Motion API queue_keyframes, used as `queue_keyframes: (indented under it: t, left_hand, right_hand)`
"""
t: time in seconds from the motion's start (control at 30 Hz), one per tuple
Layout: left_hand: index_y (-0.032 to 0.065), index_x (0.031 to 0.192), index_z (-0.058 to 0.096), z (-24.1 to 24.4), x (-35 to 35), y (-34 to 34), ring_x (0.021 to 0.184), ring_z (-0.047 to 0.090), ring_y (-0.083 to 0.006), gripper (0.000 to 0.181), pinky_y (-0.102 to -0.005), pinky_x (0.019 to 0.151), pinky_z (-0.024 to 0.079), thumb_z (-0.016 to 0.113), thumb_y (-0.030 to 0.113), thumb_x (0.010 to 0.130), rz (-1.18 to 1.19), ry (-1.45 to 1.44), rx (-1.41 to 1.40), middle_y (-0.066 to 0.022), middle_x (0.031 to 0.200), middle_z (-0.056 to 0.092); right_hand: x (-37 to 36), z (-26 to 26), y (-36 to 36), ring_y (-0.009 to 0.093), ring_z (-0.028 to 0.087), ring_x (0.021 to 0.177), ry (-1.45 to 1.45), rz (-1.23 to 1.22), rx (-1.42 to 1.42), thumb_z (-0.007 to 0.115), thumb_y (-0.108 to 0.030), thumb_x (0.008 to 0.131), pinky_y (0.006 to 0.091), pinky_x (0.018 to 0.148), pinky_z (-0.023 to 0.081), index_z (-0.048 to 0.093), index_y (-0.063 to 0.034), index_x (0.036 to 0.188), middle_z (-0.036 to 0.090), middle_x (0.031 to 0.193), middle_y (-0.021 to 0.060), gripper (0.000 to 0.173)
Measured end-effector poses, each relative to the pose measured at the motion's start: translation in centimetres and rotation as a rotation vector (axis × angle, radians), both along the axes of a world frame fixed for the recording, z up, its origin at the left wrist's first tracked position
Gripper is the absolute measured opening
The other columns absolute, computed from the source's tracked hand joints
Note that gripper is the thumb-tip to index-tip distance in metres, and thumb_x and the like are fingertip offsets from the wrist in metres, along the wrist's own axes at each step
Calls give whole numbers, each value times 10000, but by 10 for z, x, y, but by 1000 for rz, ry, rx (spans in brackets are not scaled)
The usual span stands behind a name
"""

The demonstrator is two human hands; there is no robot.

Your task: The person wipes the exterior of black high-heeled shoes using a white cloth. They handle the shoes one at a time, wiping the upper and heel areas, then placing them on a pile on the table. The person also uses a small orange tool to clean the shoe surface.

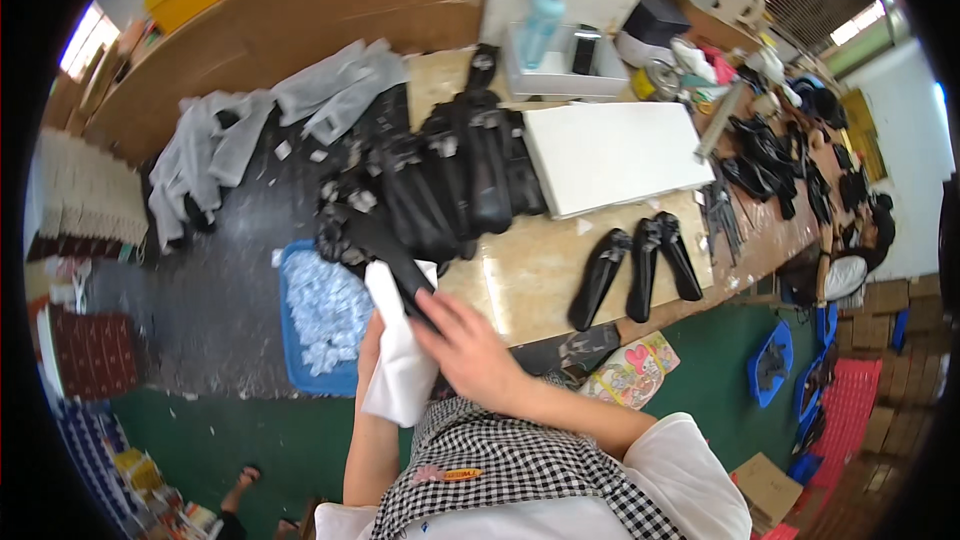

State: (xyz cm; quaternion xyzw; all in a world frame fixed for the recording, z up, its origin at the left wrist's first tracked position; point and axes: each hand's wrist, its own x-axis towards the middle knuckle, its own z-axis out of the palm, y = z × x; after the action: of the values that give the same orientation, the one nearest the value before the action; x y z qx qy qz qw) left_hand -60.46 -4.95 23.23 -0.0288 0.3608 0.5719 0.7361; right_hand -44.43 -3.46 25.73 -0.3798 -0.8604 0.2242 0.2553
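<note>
A long black shoe (394,259) points up and left from the white sheet (405,379) of paper or cloth around its lower part. My left hand (370,341) holds the sheet and shoe from the left side, its fingers mostly hidden behind the sheet. My right hand (472,352) has its fingers on the near end of the shoe, at the sheet's edge. Just left of my hands, a blue tray (291,345) holds many small white packets (326,307). Beyond them is a pile of black shoes (480,165), several with bows or gathered trim.
Three black shoes (641,277) lie at the table's right near edge. A white box (619,157) sits behind them. Translucent wrapping (214,135) covers items at back left. An open bin (566,82) holds a bottle. Another person (851,262) sits at the far right.
</note>
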Motion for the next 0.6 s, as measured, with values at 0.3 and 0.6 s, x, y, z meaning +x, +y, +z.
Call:
queue_keyframes:
  t: [0.3, 0.6]
  left_hand:
    - [-34, 1107, 625, -6, 203, 76, 856, 689, -181, 356, -304, 721, 578, 590, 276, 936, -244, 98, 205, -133, 999, 693]
    - [0, 1119, 614, 11, 344, 152, 815, 681, -174, 329, -291, 748, 566, 566, 280, 954, -357, 103, 30, -106, 985, 689]
  right_hand:
    - [296, 33, 128, 294, 563, 1188, 286, 1, -158, 668, -142, 869, 416, 1014, 446, 628, -80, 1229, 625, 1254, 105, 367]
    - [537, -31, 441, 437, 515, 1177, -313, -680, 386, 674, -228, 824, 493, 988, 441, 535, -94, 1303, 478, 1365, 252, 516]
